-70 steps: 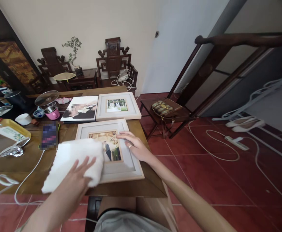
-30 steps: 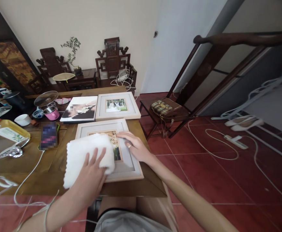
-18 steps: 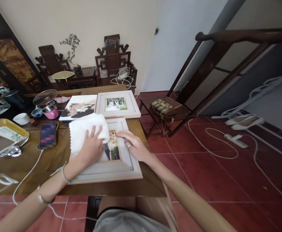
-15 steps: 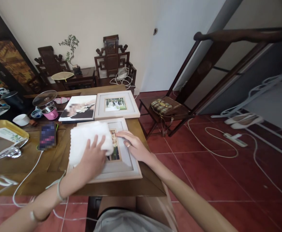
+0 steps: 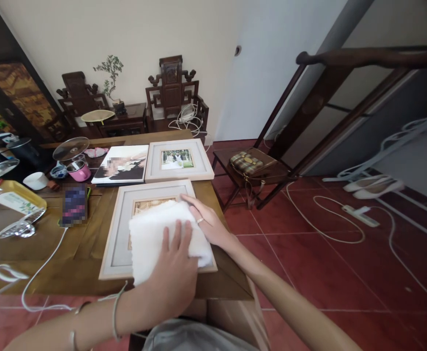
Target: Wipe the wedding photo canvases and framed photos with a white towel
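Observation:
A white cloth (image 5: 165, 234) covers the middle and lower right of a pale wooden picture frame (image 5: 107, 261) lying flat on the table. My left hand (image 5: 174, 273) holds the cloth down against the frame from above, with its fingers spread; the thumb does not show clearly. My right hand (image 5: 209, 222) rests on the frame's right edge, fingers stretched out and lying against the cloth's upper right corner. A ring is on one of its fingers. Most of the picture inside the frame is hidden by the cloth.
Behind lie a second framed photo (image 5: 178, 161) and a photo album (image 5: 123, 163). On the left are a phone (image 5: 74, 204) with a cable, an oil bottle (image 5: 17, 197), scissors (image 5: 23, 225) and a pink cup (image 5: 79, 171). A chair (image 5: 260, 170) with a plaid bag stands to the right.
My left hand has slid the cloth right and towards me across the frame, baring its left part. The right hand has stayed at the right edge; the cloth now reaches it.

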Tool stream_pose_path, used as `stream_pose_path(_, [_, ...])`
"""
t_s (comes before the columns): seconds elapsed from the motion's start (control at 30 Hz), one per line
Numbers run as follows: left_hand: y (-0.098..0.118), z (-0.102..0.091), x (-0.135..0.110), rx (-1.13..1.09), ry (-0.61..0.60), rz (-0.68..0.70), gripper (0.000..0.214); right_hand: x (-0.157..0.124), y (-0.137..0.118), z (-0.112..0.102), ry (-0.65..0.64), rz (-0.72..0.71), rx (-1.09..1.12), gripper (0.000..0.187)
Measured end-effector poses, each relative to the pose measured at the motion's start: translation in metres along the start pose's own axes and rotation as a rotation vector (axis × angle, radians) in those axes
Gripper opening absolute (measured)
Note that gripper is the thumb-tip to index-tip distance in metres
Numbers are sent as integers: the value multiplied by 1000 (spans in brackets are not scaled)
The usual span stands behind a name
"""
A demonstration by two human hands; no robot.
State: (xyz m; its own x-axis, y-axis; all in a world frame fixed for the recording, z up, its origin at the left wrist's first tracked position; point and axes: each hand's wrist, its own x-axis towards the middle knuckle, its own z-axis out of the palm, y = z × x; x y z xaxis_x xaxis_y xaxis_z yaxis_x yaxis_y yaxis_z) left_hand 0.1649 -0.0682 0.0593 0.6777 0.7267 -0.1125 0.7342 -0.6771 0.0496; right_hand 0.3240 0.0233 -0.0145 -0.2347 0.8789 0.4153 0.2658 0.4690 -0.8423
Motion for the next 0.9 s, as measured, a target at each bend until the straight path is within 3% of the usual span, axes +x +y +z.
stream_pose_path(0.13, [6, 3, 2, 51, -54, 46, 30, -1, -3, -1, 6, 32, 8, 43])
stream_pose_path(0.3, [1, 1, -21, 95, -160, -24, 33, -1, 0, -1, -35, -34, -5, 40])
stream_pose_path(0.5, [-30, 18, -69, 226, 47, -162, 25, 2, 3, -3, -82, -103, 0, 47])
stream_pose_path(0.63, [-50, 15, -90, 277, 76, -256, 19, 2, 2, -3, -100, -109, -2, 49])
stream_pose_path(0.77, [-69, 6, -81, 250, 87, -288, 27, 2, 3, -2, -100, -135, -10, 45])
stream_pose_path(0.9, [-96, -4, -42, 233, 159, -313, 32, 2, 4, -4, -122, -187, -18, 44])
